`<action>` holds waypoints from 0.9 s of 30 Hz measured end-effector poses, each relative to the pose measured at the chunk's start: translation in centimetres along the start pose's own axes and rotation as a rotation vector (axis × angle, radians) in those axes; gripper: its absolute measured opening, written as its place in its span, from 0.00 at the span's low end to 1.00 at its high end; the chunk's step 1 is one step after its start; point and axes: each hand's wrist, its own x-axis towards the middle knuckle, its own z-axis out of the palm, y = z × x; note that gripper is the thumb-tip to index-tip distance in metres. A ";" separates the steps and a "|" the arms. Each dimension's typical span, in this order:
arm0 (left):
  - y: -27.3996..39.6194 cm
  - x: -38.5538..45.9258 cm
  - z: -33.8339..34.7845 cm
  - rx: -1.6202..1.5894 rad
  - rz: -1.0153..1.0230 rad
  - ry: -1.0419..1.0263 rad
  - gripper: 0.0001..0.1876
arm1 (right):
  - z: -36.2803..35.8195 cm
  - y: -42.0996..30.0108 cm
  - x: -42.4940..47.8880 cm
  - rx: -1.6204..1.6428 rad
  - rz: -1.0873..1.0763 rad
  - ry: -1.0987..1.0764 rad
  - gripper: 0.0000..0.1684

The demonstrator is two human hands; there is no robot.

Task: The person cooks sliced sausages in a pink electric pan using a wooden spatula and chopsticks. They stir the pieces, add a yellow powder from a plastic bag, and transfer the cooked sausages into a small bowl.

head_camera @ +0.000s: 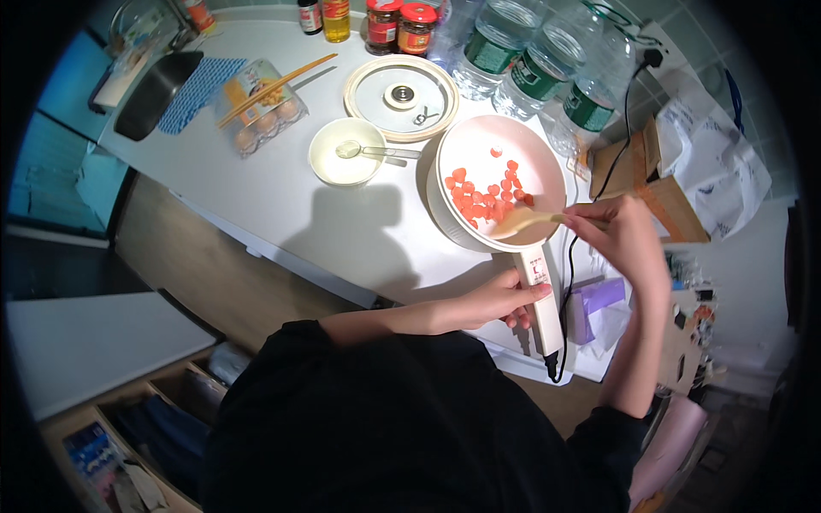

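A white electric cooking pot (442, 211) stands on the counter, its long handle pointing towards me. Inside lie several pieces of cut red sausage or similar food (474, 199), gathered mostly in the near left half. My left hand (497, 301) grips the handle (545, 320), thumb across its top by the printed controls. In my right hand (612, 227) is a wooden spatula (523, 221); its blade rests among the red pieces at the pot's near side. Left of the pot, a cream bowl (327, 168) holds a spoon (385, 152). A round glass lid (369, 106) lies behind the bowl.
Large water bottles (494, 54) stand behind the pot, beside sauce jars (417, 32). A black power cord (569, 276) runs along the right to the handle's end. Chopsticks (276, 90) lie across an egg pack (263, 128). A purple tissue pack (587, 308) sits right of the handle.
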 end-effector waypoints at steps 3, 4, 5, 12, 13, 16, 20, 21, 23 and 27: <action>-0.4 0.6 0.1 -0.086 0.059 -0.002 0.18 | 3.7 1.1 1.3 0.201 0.008 0.107 0.15; -0.1 0.2 0.2 -0.053 0.060 -0.003 0.17 | 4.8 1.7 1.7 0.278 0.008 0.202 0.15; 0.2 -0.3 0.3 -0.020 0.060 -0.006 0.16 | 5.7 2.2 2.2 0.356 0.011 0.298 0.16; -1.1 -0.9 0.2 -0.019 0.114 -0.008 0.17 | 3.7 1.8 2.4 0.362 -0.039 -0.017 0.11; -0.7 -1.1 0.3 0.003 0.125 -0.001 0.17 | 2.1 2.2 2.2 0.360 -0.063 -0.065 0.11; -0.3 -1.4 0.6 -0.013 0.118 0.055 0.17 | -1.0 1.8 0.4 0.231 0.061 0.095 0.10; -0.1 -0.6 0.2 -0.094 0.090 0.070 0.17 | -0.1 2.1 0.0 -0.151 -0.084 0.217 0.10; -0.3 -0.5 0.1 -0.085 0.087 0.083 0.16 | 1.2 2.1 0.5 -0.115 -0.066 0.234 0.10; -0.3 -0.2 0.2 -0.075 0.085 0.087 0.16 | 3.3 2.5 1.4 -0.053 -0.070 0.274 0.11; 0.1 -0.5 0.1 -0.084 0.067 0.078 0.16 | 6.1 2.5 1.8 0.253 -0.088 0.335 0.13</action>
